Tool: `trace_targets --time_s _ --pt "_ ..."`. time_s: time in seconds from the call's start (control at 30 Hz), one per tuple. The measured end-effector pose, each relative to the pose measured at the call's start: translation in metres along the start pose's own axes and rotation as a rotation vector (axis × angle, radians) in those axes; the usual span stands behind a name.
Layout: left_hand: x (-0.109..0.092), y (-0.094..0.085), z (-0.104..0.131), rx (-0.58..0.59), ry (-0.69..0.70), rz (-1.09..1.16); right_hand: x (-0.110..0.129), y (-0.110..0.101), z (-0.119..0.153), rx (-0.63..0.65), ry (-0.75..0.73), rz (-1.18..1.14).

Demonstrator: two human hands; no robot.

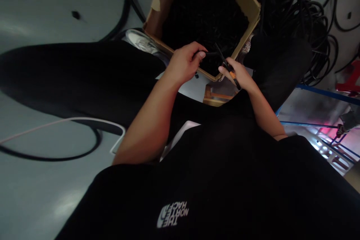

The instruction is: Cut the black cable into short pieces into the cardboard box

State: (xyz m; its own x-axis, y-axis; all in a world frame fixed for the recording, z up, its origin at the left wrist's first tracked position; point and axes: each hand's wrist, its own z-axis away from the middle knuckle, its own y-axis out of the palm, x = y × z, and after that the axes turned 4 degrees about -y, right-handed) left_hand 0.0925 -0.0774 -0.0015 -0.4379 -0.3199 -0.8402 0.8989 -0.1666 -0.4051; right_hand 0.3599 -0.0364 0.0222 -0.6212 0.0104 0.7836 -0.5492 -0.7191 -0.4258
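Note:
My left hand (187,63) is closed, with thumb and fingertips pinched on a thin black cable (211,53) that sticks out to the right. My right hand (239,74) is wrapped round a pair of scissors (225,60) with black and orange handles. The dark blades point up and left, close to the cable's free end; whether they touch it I cannot tell. Both hands are over the near corner of a cardboard box (253,14). Inside lie many short black pieces (205,11), too dark to make out singly.
Coils of black cable (312,33) heap on the floor right of the box. A shoe (142,41) touches its left side. A white cord (84,119) and a black cable loop (56,158) lie at left. A red object (348,82) and blue bars (326,93) stand at right.

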Motion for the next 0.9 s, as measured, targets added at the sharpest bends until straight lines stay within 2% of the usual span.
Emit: trace_targets --time_s 0.13,0.4,0.57,0.7,0.9 --pt "0.001 -0.002 0.000 -0.023 -0.009 -0.006 0.002 -0.001 -0.003 -0.025 0.017 0.006" --pt "0.008 -0.003 -0.004 -0.045 -0.136 -0.006 0.002 0.000 -0.002 -0.023 0.020 0.021" --pt "0.009 -0.002 -0.006 -0.036 -0.115 0.109 0.002 0.001 0.002 0.019 0.028 -0.073" --pt "0.002 -0.003 -0.005 -0.016 -0.138 0.037 0.001 0.007 0.002 0.072 -0.046 -0.084" --pt "-0.001 0.008 -0.003 0.021 -0.092 0.096 -0.001 0.018 -0.002 0.058 -0.093 -0.054"
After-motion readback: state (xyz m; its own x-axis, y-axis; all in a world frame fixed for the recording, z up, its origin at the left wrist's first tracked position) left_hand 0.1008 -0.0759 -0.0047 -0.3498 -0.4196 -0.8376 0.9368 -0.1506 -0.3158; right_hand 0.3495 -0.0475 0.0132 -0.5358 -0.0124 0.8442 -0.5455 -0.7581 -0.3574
